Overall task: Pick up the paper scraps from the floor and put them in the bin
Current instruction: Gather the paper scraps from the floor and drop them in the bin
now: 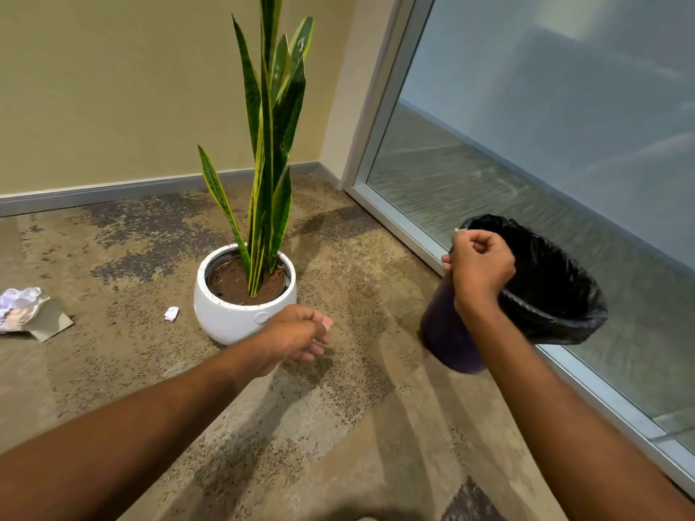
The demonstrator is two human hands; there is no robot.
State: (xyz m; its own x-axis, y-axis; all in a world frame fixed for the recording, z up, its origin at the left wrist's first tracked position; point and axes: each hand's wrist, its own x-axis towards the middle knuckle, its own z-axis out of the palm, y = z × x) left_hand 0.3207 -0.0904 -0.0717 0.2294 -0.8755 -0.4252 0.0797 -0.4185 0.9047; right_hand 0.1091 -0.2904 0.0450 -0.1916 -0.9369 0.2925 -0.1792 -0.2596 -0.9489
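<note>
The right hand [479, 267] grips the black-lined dark plastic bin [447, 332] by its rim, the left hand [297, 334] hangs relaxed and empty, and a small crumpled white paper scrap [171, 314] and larger white wad [18, 306] at left remain uncollected.

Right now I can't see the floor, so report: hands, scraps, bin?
Left hand empty, by plant pot. Right hand grips bin at rim. Small scrap, crumpled paper on floor. Pot between them and bin.

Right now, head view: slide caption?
Right hand curled at black-lined purple bin; crumpled white paper scraps lie on speckled carpet.
</note>
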